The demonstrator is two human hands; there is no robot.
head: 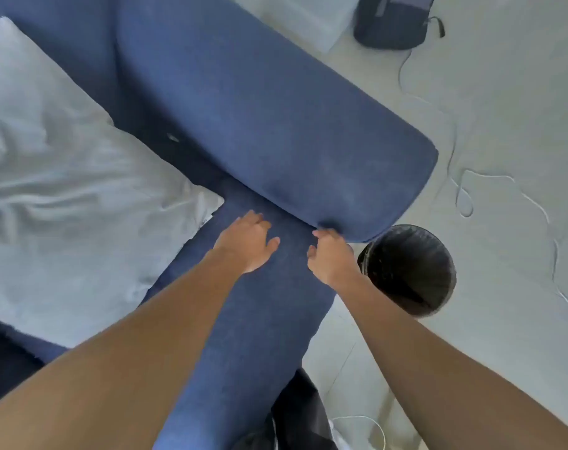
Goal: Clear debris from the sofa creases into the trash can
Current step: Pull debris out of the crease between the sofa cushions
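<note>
The blue sofa's padded armrest [276, 118] runs diagonally across the view, and the seat [259, 319] lies below it. My left hand [247, 243] rests flat on the seat with its fingers spread, just short of the crease. My right hand [331, 254] has its fingers curled at the armrest's front end, pressing into the crease; whether it holds anything is hidden. A small pale scrap of debris [173, 137] lies in the crease further back. A black trash can [409, 267] with a dark liner stands on the floor right beside the armrest's end.
A white pillow [65, 190] covers the seat to the left. A dark backpack [393, 21] sits on the pale floor at the top right. Thin white cables [464, 196] trail over the floor past the can. A dark object [295, 414] lies by the sofa's front.
</note>
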